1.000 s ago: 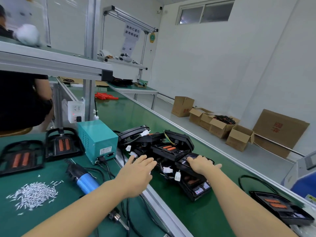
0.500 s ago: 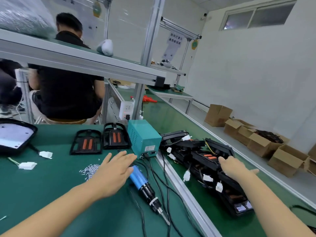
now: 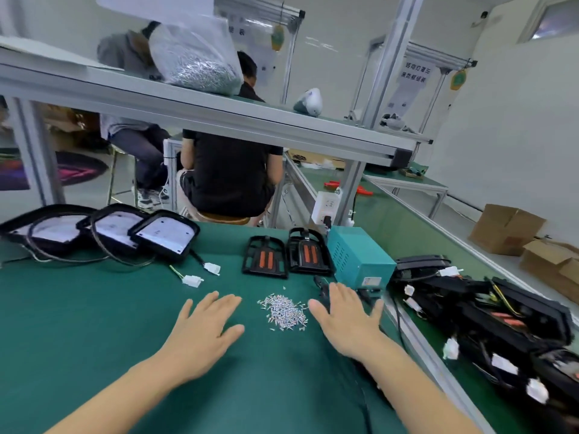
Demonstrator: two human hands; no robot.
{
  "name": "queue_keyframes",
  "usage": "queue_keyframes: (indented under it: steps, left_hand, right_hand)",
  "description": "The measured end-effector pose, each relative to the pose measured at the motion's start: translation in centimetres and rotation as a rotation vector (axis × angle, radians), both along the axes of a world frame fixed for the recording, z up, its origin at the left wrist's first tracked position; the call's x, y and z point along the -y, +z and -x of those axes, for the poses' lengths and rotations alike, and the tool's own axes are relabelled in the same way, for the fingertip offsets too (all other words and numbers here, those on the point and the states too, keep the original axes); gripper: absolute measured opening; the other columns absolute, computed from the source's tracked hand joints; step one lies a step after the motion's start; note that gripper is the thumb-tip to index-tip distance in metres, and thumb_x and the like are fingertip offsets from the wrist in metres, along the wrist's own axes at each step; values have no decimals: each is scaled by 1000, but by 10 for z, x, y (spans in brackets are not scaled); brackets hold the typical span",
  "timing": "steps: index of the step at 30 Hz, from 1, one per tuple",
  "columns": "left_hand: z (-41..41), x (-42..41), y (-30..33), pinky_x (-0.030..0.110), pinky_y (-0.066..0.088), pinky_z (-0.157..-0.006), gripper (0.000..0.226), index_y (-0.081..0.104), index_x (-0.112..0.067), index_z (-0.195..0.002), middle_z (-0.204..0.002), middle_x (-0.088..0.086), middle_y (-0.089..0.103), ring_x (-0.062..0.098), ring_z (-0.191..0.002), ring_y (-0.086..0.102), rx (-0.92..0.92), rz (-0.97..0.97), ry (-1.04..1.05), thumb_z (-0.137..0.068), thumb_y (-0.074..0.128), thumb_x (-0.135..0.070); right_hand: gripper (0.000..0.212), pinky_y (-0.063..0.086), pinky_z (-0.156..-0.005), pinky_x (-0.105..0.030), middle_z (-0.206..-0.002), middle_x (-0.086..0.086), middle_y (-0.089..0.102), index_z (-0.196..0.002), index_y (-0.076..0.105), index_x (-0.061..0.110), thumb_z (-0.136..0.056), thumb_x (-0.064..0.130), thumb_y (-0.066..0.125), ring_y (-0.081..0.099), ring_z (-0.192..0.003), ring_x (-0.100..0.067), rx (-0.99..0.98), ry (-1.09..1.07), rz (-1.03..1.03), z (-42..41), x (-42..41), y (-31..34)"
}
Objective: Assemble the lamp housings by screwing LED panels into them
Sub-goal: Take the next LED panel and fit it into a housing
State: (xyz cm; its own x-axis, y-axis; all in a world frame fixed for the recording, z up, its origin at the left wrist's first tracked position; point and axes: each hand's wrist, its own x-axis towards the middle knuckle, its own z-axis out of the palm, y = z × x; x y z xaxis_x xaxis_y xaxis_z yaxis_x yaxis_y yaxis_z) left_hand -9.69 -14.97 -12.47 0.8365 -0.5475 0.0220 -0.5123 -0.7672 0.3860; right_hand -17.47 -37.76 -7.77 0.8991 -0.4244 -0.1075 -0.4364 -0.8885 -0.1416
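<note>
Both hands, left hand (image 3: 205, 332) and right hand (image 3: 346, 319), lie flat and empty on our tabletop (image 3: 94, 324); we count three lamp housings (image 3: 163, 234), two LED panels (image 3: 265, 257), one screw pile (image 3: 283, 311).

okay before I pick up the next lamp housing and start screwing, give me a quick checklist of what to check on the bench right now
1. Both hands free: ok. The left hand and right hand are open, flat over the green mat, holding nothing.
2. Screws within reach: ok. The loose screw pile lies between the hands.
3. LED panels ready: ok. Two black panels with orange strips lie flat behind the screws.
4. Housings ready: ok. Three lamp housings overlap at the far left, cables and white connectors trailing loose.
5. Screwdriver at hand: cannot tell. The right hand covers that spot; only cables by the teal power box show.
</note>
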Motion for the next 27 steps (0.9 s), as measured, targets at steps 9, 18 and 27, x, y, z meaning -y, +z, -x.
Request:
queue_keyframes:
  steps: [9,18,27]
  left_hand:
    - [-16,-74,-27,42,-3,-117,58,9,-31,-152,-159,-16,6,9,-146,-3,12,-86,226,-100,28,-48]
    - [-24,-96,-40,43,-3,-118,56,11,-28,-152,-160,-13,2,10,-146,-5,103,-132,323,-100,21,-48]
    - [-27,-94,-47,45,-5,-117,57,15,-27,-151,-160,-10,4,12,-146,-4,126,-96,323,-99,24,-48]
  right_hand:
    - [73,-15,-113,-58,-165,0,-4,-156,0,12,-102,56,18,-5,-151,-15,-80,286,-58,-57,-121,-43]
    - [70,-14,-115,-55,-164,4,-7,-156,-3,16,-102,55,17,-8,-150,-12,17,363,-51,-90,-170,-75]
    - [56,-6,-118,-51,-160,8,15,-153,18,25,-103,51,20,9,-148,-9,134,365,20,-117,-183,-67]
